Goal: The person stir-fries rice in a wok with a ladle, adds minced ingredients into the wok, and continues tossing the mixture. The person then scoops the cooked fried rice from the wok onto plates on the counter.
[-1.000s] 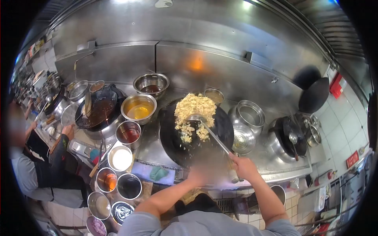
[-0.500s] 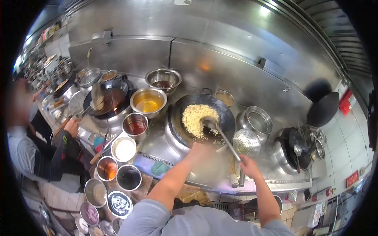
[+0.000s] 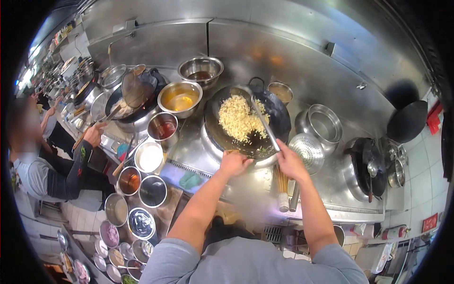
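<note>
My left hand (image 3: 235,163) is closed at the near rim of a large black wok (image 3: 279,113), gripping its edge; any near handle is hidden under my fingers. Yellowish fried rice (image 3: 241,118) is heaped in the wok, with a few grains and dark bits near the front. My right hand (image 3: 289,161) is wrapped round the end of a long metal ladle (image 3: 265,120). The ladle slants over the rice toward the far side of the wok, its bowl resting near the back rim.
A perforated skimmer (image 3: 307,152) lies right of the wok, beside a steel pot (image 3: 324,124) and a bamboo brush (image 3: 282,194). Left stand an oil bowl (image 3: 179,100) and several sauce pots (image 3: 163,125). Further left, a co-worker (image 3: 52,165) holds a strainer (image 3: 136,89) over another wok.
The ladle has moved from the rice's near side to the wok's back rim. The rice has shifted and spread toward the right. The co-worker's strainer has moved across their wok.
</note>
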A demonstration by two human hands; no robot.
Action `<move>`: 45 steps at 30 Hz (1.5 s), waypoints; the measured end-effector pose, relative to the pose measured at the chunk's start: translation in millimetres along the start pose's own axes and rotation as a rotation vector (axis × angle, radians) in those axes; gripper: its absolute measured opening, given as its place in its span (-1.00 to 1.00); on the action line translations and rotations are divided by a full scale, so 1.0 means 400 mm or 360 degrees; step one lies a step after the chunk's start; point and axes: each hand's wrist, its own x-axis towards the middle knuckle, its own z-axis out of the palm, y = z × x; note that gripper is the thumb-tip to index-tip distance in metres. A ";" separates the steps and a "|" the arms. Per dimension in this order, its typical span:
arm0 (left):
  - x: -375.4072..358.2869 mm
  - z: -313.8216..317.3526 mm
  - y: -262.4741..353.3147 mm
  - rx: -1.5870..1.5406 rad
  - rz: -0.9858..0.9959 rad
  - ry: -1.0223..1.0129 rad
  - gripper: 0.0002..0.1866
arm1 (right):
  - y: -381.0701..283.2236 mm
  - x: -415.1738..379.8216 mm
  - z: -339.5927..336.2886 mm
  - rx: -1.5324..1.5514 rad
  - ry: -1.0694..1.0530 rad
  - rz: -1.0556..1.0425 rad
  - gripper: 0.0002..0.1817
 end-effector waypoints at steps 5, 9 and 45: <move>-0.011 0.001 0.027 0.0125 -0.0048 0.0040 -0.57 | 0.088 -0.088 0.060 0.2532 -0.0529 0.0478 -0.58; -0.019 0.003 0.030 -0.0021 -0.0105 0.0084 -0.66 | 0.202 0.010 0.276 0.3406 -0.0756 0.0916 -0.68; 0.036 -0.031 -0.015 0.0257 0.0168 -0.0468 -0.52 | 0.052 -0.193 0.091 0.1957 -0.0341 0.0670 -0.73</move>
